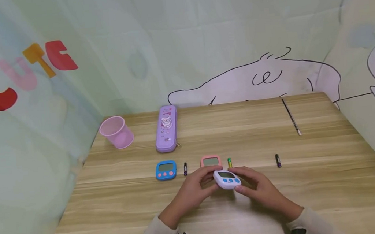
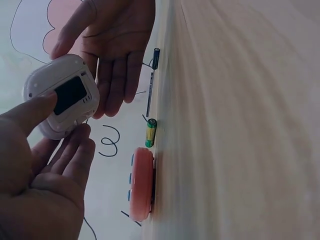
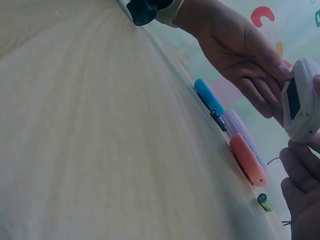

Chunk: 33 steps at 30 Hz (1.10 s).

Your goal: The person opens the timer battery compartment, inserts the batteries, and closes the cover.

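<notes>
Holding white timer point(image 1: 227, 179) above desk point(image 1: 328, 186), pinching opposite edges with fingers point(image 1: 209, 169) of left hand point(image 1: 194, 186) and right hand point(image 1: 262, 185); hovering near pink timer point(image 1: 211, 161) and green battery point(image 1: 229, 162).

The white timer point(image 1: 227, 180) looks smooth plastic, the table point(image 1: 115, 207) wood-grained.

A white digital timer point(image 1: 222, 184), rounded at its corners, is held aloft between the left hand point(image 1: 193, 188) and the right hand point(image 1: 262, 188), pinched at opposite sides. Its front tilts upward, showing a dark, blank-looking screen point(image 1: 226, 174) above three blue buttons point(image 1: 230, 180); a black rectangular panel point(image 2: 70, 95) marks its back.
</notes>
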### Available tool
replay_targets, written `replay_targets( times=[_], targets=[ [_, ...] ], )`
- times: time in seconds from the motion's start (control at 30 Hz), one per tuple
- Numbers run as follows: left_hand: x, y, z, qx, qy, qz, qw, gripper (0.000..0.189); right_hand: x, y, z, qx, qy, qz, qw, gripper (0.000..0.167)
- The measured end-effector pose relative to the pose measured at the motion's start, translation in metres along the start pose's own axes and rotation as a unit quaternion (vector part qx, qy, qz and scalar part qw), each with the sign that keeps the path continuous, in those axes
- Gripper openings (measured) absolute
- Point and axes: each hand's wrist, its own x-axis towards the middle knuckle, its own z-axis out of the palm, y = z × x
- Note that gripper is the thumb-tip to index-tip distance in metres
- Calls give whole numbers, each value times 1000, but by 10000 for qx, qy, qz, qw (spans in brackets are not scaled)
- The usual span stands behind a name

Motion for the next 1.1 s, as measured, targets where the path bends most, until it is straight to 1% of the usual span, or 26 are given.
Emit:
replay_targets(
  times=[0.17, 0.27, 0.4, 0.5, 0.57, 0.63, 0.7, 0.8, 0.87, 0.97, 1.1],
  targets=[
    [0, -6, 1, -411, -134, -144, 9990, 44, -2, 0, 2, 45, -19, -6, 10000, 42],
    [-1, -9, 2, -675, -276, -244, 9970, 43, -3, 0, 2, 117, -154, 42, 9998, 39],
    [-4, -15, 4, -953, -446, -238, 9942, 40, -4, 1, 2, 196, -346, 302, 9988, 36],
    [-7, -20, 6, -1119, -502, -278, 9921, 38, -5, 4, 3, 188, -468, 490, 9975, 32],
    [-8, -21, 6, -1143, -495, -347, 9916, 38, -5, 6, 4, 135, -511, 560, 9970, 30],
    [-9, -22, 6, -1156, -482, -489, 9909, 38, -6, 7, 4, 120, -540, 671, 9962, 27],
    [-10, -23, 6, -1126, -475, -647, 9904, 38, -6, 7, 4, 316, -646, 776, 9944, 26],
    [-10, -25, 7, -1081, -521, -784, 9897, 38, -5, 7, 3, 653, -880, 896, 9899, 27],
    [-10, -28, 8, -1035, -530, -807, 9899, 37, -4, 6, 2, 787, -1031, 932, 9872, 29],
    [-9, -30, 9, -984, -528, -718, 9911, 36, -3, 5, -1, 661, -1094, 927, 9875, 32],
    [-8, -33, 10, -943, -532, -664, 9919, 37, -1, 5, -2, 632, -1160, 915, 9870, 34]
  ],
)
